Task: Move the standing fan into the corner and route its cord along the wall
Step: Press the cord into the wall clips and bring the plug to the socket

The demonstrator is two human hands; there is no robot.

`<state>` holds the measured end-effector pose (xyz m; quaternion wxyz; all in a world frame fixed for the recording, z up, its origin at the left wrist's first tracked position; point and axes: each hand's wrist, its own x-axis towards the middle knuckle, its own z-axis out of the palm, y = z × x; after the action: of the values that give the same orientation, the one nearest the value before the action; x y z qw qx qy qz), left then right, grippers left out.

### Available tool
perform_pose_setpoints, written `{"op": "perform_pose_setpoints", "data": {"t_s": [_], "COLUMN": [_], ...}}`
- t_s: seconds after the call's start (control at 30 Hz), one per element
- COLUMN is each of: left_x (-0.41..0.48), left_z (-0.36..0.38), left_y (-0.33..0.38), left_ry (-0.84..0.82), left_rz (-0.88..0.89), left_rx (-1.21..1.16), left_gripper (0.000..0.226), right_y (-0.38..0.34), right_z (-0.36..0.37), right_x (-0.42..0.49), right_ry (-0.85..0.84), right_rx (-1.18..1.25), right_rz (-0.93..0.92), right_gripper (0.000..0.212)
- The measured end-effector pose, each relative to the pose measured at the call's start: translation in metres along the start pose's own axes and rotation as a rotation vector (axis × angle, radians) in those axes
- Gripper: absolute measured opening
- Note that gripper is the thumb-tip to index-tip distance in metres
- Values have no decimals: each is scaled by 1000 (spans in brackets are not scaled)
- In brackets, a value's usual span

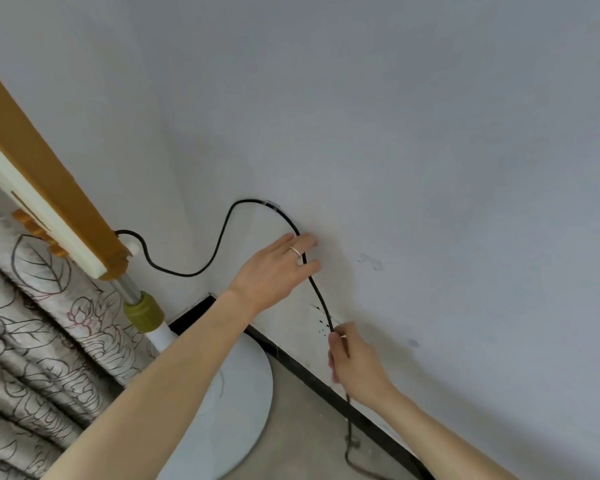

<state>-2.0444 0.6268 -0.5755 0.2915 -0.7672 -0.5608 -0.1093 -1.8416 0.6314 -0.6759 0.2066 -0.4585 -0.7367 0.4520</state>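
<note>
Two bare forearms reach from the lower edge of my view toward a pale grey wall (430, 133); my left hand (274, 271) lies flat and spread, fingers extended, pressed over the black power cord (222, 233) where it runs down the wall, a ring (295, 251) on one finger; my right hand (352, 365) sits lower and to the right, fingertips pinched narrowly around the same cord just above the black baseboard (312, 379); from there the cord drops past the baseboard to the concrete floor (305, 438), where it curls out of view; above my left hand the cord arches up under a small clear clip (270, 203) stuck to the wall, then sags in a loop back to the standing fan (84, 220) at left; the fan stands in the corner, its tan-and-cream control column tilted across the frame, a steel pole and olive-green height collar (144, 311) below it, its round white base (236, 410) resting on the floor partly under my left forearm and close against the baseboard; a floral-print curtain (32, 323) hangs in folds just behind the fan; dark specks mark the wall beside the cord between my two hands.
</note>
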Motion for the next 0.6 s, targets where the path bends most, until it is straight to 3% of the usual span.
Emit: {"op": "perform_pose_setpoints", "data": {"t_s": [0.1, 0.27, 0.4, 0.6], "left_x": [0, 6, 18, 19], "left_z": [5, 19, 22, 25], "left_y": [12, 31, 42, 46], "left_ry": [12, 144, 306, 290], "left_rz": [-128, -453, -529, -592], "left_rx": [-101, -357, -360, -326], "left_gripper": [24, 19, 17, 17], "right_y": [-8, -40, -66, -93], "right_z": [-32, -80, -102, -117], "right_x": [-10, -22, -25, -19], "right_ry": [188, 351, 398, 377], "right_rx": [-80, -237, -330, -420], "right_rz": [-55, -212, -284, -285], "right_gripper": [8, 4, 6, 3]}}
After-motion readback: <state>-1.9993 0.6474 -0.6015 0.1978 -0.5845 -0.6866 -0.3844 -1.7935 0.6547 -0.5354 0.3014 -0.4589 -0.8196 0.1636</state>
